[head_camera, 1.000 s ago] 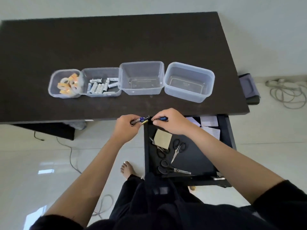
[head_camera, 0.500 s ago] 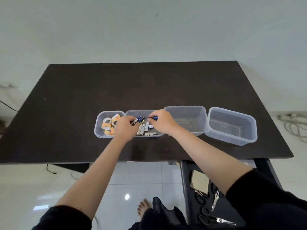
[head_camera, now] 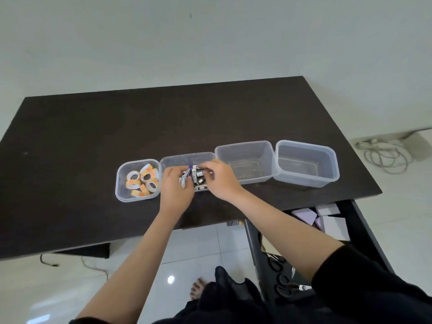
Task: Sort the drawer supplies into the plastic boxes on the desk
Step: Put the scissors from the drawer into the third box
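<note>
Both hands over battery box (head_camera: 187,160), second from left. Left hand (head_camera: 176,187) pinches a battery (head_camera: 185,177); right hand (head_camera: 219,180) grip unclear. Batteries look small, rigid, smooth, roll-prone; pinch mid-body.

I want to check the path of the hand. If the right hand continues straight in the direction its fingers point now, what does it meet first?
The right hand points left over the battery box; it would probably meet the left hand first, though depth is unclear.
</note>
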A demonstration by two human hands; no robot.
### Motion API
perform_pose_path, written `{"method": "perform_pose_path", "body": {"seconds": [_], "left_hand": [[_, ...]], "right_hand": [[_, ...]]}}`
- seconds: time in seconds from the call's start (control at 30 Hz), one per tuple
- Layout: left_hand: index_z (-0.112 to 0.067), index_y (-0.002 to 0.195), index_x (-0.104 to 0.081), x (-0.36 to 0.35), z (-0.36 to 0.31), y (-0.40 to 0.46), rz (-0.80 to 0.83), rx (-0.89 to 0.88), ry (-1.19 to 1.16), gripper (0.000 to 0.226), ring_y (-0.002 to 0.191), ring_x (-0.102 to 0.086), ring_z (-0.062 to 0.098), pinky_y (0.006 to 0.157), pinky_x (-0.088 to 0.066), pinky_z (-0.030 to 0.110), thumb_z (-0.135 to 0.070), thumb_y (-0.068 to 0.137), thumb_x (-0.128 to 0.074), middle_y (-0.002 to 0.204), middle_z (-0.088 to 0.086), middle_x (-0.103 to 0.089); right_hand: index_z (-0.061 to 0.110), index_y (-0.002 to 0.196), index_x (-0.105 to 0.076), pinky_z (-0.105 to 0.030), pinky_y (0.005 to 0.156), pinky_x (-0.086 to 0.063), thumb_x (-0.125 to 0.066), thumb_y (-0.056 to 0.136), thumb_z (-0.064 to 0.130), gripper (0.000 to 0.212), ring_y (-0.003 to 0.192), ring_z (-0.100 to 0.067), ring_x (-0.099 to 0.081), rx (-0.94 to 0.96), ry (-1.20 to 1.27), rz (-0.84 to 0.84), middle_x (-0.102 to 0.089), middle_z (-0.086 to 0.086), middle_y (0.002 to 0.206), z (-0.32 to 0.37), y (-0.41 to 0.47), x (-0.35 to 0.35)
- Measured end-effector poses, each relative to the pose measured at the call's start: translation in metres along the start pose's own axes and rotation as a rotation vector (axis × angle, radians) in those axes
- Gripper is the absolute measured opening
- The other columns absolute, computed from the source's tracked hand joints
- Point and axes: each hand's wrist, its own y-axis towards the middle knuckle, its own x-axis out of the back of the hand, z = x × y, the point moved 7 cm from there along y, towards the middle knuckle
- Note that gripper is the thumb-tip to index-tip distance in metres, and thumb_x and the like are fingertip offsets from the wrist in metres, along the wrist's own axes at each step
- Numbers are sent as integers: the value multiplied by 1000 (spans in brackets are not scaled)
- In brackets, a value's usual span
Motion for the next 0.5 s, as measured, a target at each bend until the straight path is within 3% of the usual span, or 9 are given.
{"method": "perform_pose_path", "body": {"seconds": [0.13, 0.23, 0.3, 0.4, 0.5], "left_hand": [[-3, 101, -65, -19, -25, -44, -49, -113, -129, 19, 80, -57, 9, 70, -43, 7, 1, 84, -58, 99, 9, -62], [-3, 96, -65, -55, -47, -84, 32, -227, -176, 18, 76, -54, 4, 71, -43, 5, 6, 82, -58, 92, 5, -61], [-5, 96, -65, -88, -60, -112, 136, -253, -181, 18, 77, -54, 4, 72, -44, 6, 4, 83, -57, 91, 1, -59], [-10, 101, -64, -144, -71, -154, 312, -209, -165, 19, 80, -57, 6, 74, -49, 17, -3, 86, -55, 95, -2, -58], [-12, 113, -59, -199, -78, -196, 484, -92, -103, 26, 97, -59, 14, 84, -50, 24, -10, 87, -54, 108, -1, -55]], "right_hand": [[6, 113, -67, -21, 83, -50, -55, 90, 4, 26, 94, -18, -62, 62, 60, -151, -66, -9, 106, -23, -51, 33], [4, 107, -69, -13, 75, -47, -55, 87, 2, 24, 81, -8, -59, 112, 61, -218, -65, -7, 95, -55, -99, 55], [4, 105, -69, -11, 72, -44, -54, 88, 3, 22, 75, -5, -54, 87, 26, -183, -63, -6, 90, -86, -129, 62], [9, 106, -68, -21, 72, -47, -49, 90, 10, 25, 83, -15, -60, -27, -62, -38, -61, -3, 93, -147, -172, 65], [11, 111, -65, -24, 72, -44, -50, 89, 10, 27, 92, -22, -59, -147, -134, 103, -58, -3, 98, -208, -212, 75]]}}
